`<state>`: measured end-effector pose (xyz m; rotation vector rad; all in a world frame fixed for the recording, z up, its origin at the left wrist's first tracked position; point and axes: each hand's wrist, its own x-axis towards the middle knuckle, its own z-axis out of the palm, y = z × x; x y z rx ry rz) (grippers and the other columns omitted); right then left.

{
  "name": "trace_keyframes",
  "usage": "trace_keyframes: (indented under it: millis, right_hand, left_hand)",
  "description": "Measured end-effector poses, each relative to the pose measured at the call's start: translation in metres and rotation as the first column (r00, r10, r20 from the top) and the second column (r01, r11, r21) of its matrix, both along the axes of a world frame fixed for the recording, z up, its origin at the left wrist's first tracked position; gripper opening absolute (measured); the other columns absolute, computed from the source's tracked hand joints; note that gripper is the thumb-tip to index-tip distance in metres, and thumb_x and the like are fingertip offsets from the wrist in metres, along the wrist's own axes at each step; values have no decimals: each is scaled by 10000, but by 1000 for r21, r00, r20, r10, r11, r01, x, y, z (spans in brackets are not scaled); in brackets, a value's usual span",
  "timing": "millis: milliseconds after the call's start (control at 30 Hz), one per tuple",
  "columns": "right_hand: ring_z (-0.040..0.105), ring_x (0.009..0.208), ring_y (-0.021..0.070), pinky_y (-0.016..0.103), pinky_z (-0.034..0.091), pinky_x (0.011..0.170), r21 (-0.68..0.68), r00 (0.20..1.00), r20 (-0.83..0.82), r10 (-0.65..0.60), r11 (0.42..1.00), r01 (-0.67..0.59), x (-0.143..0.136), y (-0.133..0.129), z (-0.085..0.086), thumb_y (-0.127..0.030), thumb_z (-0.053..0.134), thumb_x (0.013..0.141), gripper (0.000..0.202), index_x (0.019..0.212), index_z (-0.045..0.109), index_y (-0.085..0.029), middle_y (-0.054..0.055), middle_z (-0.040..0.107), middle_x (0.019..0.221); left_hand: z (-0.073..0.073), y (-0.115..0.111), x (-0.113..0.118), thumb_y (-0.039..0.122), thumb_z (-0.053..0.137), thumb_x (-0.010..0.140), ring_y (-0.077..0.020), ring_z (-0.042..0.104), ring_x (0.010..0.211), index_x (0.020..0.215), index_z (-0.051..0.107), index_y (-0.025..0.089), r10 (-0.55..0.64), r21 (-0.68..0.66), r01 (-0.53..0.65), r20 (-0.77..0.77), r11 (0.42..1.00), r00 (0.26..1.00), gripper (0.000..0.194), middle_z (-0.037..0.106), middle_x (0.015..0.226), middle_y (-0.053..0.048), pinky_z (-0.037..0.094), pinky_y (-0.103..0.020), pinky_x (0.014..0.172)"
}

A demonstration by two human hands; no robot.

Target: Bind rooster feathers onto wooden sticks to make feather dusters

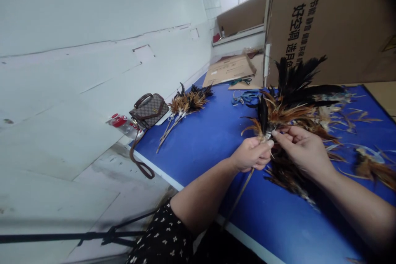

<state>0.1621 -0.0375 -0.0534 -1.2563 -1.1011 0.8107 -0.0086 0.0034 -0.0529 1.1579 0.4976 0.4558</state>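
Observation:
A bundle of black and brown feathers (pixel 284 101) on a thin stick (pixel 239 196) stands up from my left hand (pixel 253 154), whose fingers are wrapped round its base. My right hand (pixel 301 146) pinches at the same base, just right of the left thumb; what lies between its fingertips is too small to name. Loose feathers (pixel 287 177) lie under and behind my right hand on the blue table (pixel 201 144). Farther left on the table are finished-looking feather bundles (pixel 190 101) with sticks.
A patterned handbag (pixel 150 111) and a clear bottle with a red cap (pixel 123 123) stand at the left edge. Flat cardboard (pixel 229 69), green-handled scissors (pixel 241 81) and blue strips (pixel 246 97) lie behind. A large carton (pixel 334 29) rises at back right.

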Motion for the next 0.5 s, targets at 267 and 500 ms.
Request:
trace_keyframes:
  millis: [267,500]
  right_hand:
    - [466,529,131,280,358,497,111,964,242,-109,990,84,-5,-5,1,-569,778,867,367,928,754,-207,-18,566,614]
    - [585,553,181,330,440,585,189,738,606,-296,955,228,-4,-5,-7,-536,675,923,452,1204,846,-226,32,708,690]
  left_hand:
    - [-11,-4,8,417,719,880,-32,234,411,797,324,256,88,49,-86,-30,995,996,435,293,560,134,191,-176,417]
    - [-32,-4,15,291,638,915,-44,289,413,814,371,250,194,147,-186,-46,972,980,289,336,540,129,216,-208,455]
